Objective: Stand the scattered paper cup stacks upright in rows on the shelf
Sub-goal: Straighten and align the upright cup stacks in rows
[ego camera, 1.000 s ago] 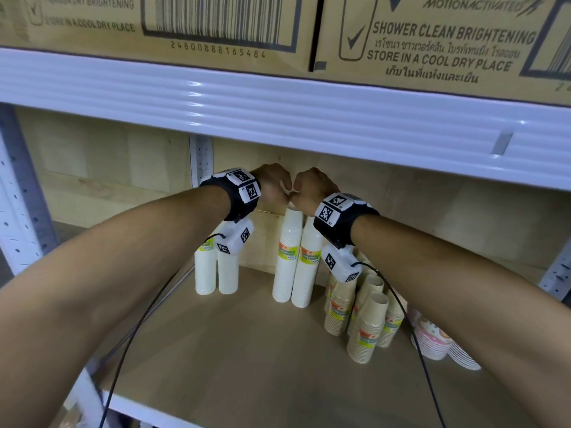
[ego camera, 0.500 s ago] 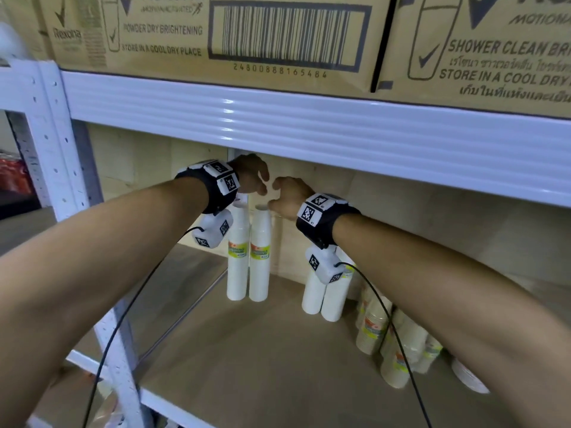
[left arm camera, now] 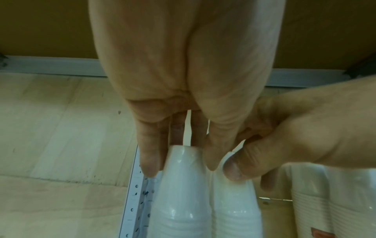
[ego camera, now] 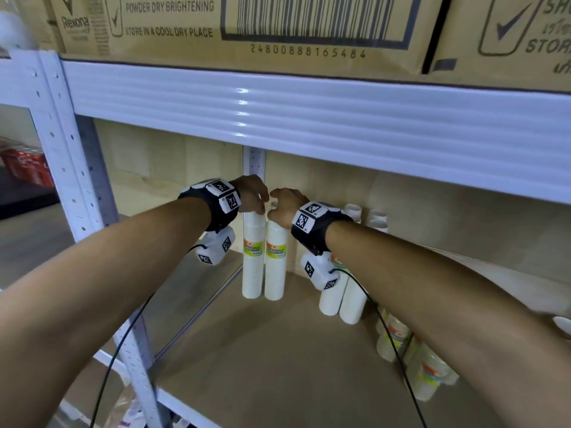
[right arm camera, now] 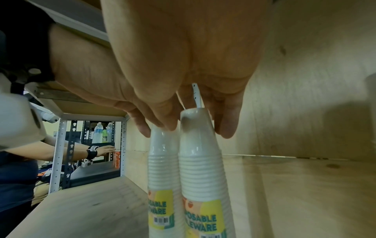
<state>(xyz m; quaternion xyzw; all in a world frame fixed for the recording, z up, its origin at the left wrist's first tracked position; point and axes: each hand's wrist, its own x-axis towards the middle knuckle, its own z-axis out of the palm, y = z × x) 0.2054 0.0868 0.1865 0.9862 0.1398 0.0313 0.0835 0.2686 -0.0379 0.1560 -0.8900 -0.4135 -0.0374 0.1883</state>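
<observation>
Two tall white cup stacks stand upright side by side at the shelf's back left, by a white post. My left hand [ego camera: 259, 205] grips the top of the left stack [ego camera: 253, 267]; in the left wrist view its fingers [left arm camera: 151, 162] and thumb lie round that stack's top [left arm camera: 183, 185]. My right hand [ego camera: 273, 211] pinches the top of the right stack [ego camera: 276, 270], with the thumb [left arm camera: 234, 169] on its top. In the right wrist view the right hand [right arm camera: 195, 128] closes over the right stack [right arm camera: 201, 169], beside the left stack [right arm camera: 162, 169].
Another pair of white stacks [ego camera: 332, 295] stands under my right wrist, and more white stacks [ego camera: 352, 211] stand at the back. Beige printed cup stacks [ego camera: 426, 375] crowd the right. The upper shelf beam [ego camera: 309, 112] hangs low. Another person [right arm camera: 18, 169] works at the left.
Both hands have moved left from the white pair beside the beige cups to the pair by the post. My head has turned left with them.
</observation>
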